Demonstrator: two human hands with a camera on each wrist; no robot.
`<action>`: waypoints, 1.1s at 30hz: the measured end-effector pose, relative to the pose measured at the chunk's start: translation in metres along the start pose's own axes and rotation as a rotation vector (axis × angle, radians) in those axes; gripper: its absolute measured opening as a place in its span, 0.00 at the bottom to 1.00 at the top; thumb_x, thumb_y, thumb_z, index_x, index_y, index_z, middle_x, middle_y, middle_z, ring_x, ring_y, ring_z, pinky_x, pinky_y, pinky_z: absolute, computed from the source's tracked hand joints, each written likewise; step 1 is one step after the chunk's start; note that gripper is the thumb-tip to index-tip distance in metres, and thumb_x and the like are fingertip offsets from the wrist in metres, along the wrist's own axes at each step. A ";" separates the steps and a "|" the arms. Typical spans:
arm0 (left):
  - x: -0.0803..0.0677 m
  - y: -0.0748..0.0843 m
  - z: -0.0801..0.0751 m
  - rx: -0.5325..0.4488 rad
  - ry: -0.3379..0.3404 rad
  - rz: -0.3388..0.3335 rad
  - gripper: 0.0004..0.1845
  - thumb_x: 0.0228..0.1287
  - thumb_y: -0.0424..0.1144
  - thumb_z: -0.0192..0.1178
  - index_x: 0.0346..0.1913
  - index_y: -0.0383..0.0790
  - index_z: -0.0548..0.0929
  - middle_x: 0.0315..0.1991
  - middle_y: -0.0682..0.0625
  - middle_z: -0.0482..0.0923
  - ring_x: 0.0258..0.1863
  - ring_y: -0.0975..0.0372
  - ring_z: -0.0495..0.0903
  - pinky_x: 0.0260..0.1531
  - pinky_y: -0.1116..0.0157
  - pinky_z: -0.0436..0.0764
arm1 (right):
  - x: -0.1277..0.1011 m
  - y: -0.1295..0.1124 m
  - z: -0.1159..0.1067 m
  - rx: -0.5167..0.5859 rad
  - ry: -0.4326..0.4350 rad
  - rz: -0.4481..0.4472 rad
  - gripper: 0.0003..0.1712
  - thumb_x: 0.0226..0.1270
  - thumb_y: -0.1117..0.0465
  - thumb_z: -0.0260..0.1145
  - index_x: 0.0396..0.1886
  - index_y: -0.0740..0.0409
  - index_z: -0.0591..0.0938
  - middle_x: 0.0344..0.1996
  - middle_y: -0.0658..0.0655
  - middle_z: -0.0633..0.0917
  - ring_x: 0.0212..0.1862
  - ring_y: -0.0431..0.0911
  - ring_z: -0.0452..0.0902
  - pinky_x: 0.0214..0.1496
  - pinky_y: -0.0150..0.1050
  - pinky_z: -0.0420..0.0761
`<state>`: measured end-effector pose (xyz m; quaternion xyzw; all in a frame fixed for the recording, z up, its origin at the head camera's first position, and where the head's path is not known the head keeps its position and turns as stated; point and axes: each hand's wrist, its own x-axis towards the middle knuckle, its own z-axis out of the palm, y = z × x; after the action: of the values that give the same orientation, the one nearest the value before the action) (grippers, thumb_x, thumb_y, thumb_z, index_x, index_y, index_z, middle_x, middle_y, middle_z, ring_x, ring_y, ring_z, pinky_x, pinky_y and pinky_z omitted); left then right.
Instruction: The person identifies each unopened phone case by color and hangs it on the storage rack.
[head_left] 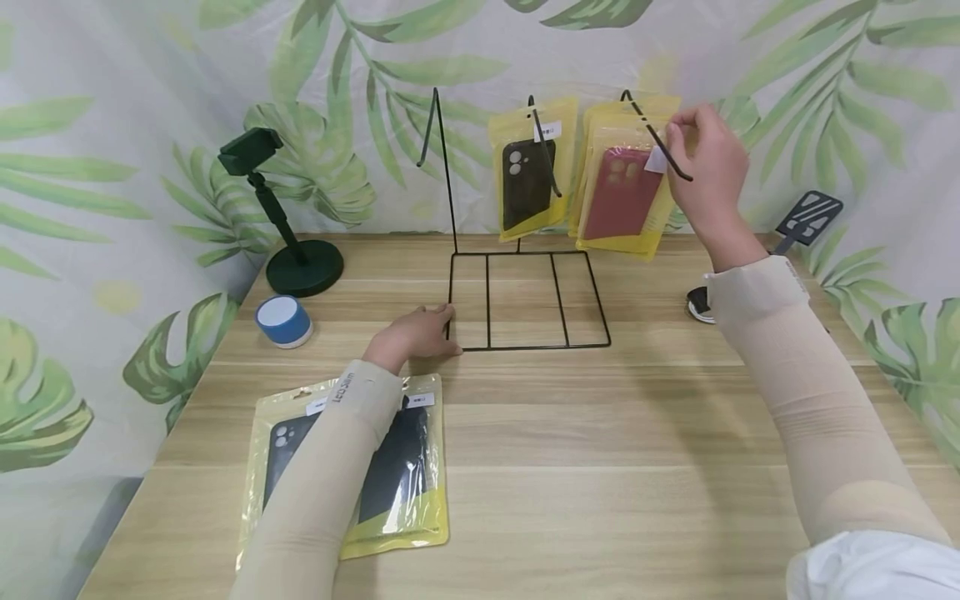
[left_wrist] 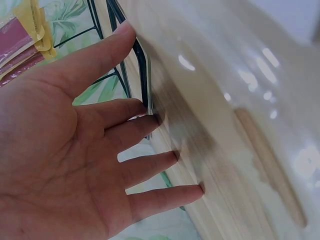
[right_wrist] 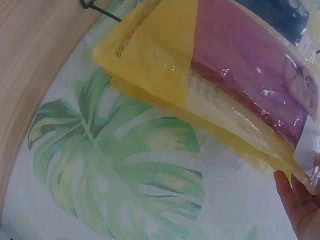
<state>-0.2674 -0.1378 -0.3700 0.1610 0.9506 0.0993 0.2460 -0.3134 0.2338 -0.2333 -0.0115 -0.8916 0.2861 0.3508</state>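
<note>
My right hand [head_left: 708, 171] pinches the upper right edge of a bagged dark red phone case [head_left: 617, 200], the front one of several yellow-edged bags on the right hook [head_left: 660, 143] of a black wire rack. In the right wrist view, fingertips [right_wrist: 284, 182] touch the bag's edge beside its white label. My left hand [head_left: 416, 333] rests at the left side of the rack's base [head_left: 536, 347]. Its thumb [left_wrist: 122, 37] lies against the wire in the left wrist view, while the other fingers stretch out to the tabletop. A bagged black phone case [head_left: 527, 187] hangs on the middle hook.
Two bagged dark phone cases [head_left: 401, 467] lie on the table under my left forearm. A green phone stand [head_left: 300, 267] and a blue and white cylinder [head_left: 285, 323] stand at the left. Past my right forearm is a black stand [head_left: 808, 218]. The left hook [head_left: 429, 129] is bare.
</note>
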 end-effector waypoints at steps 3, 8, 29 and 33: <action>-0.001 0.001 -0.001 -0.004 -0.001 0.001 0.44 0.70 0.52 0.59 0.79 0.38 0.51 0.80 0.41 0.46 0.78 0.38 0.44 0.75 0.42 0.53 | 0.002 -0.001 0.001 -0.012 -0.004 0.005 0.24 0.78 0.46 0.50 0.52 0.59 0.80 0.48 0.60 0.86 0.51 0.55 0.80 0.46 0.44 0.69; 0.001 0.000 0.000 -0.003 -0.008 0.004 0.44 0.70 0.52 0.59 0.79 0.38 0.50 0.80 0.41 0.45 0.78 0.38 0.44 0.75 0.42 0.53 | 0.000 0.001 -0.001 -0.029 0.006 0.010 0.24 0.77 0.45 0.51 0.55 0.57 0.80 0.52 0.59 0.85 0.51 0.55 0.80 0.45 0.42 0.70; 0.003 -0.002 -0.002 -0.044 -0.012 0.005 0.44 0.69 0.52 0.60 0.79 0.40 0.52 0.81 0.43 0.45 0.78 0.39 0.43 0.75 0.40 0.54 | -0.120 0.032 -0.007 -0.158 -0.679 0.006 0.53 0.74 0.43 0.56 0.78 0.70 0.40 0.78 0.74 0.44 0.78 0.69 0.43 0.78 0.64 0.50; 0.003 -0.001 -0.001 -0.038 -0.020 -0.002 0.44 0.69 0.53 0.60 0.79 0.40 0.51 0.81 0.43 0.44 0.78 0.39 0.43 0.75 0.40 0.54 | -0.139 0.032 0.021 -0.271 -0.992 -0.107 0.48 0.77 0.43 0.53 0.76 0.75 0.48 0.76 0.76 0.49 0.77 0.68 0.45 0.77 0.62 0.54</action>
<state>-0.2710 -0.1382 -0.3705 0.1563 0.9463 0.1154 0.2584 -0.2273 0.2189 -0.3484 0.1258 -0.9791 0.1207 -0.1045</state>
